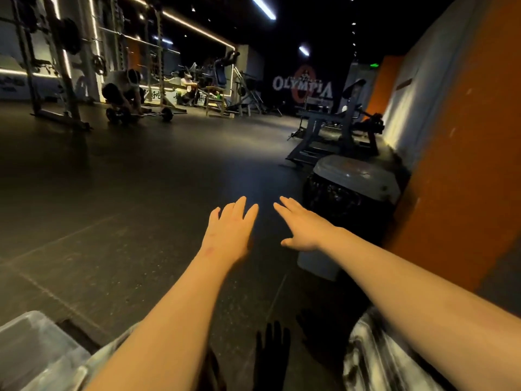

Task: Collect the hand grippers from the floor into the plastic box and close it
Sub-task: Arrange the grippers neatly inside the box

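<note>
Where weight racks (pixel 64 66) stand, dark rubber floor (pixel 141 193).

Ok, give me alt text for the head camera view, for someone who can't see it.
Two bare hands, left hand and right hand, stretch forward open and empty above a dark gym floor. A clear plastic box sits at lower left, a lidded bin stands by an orange wall on the right, and weight racks fill the dim background.

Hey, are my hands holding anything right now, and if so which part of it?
Nothing is held. The left hand and right hand are both stretched out flat over the floor, fingers open and empty.
</note>
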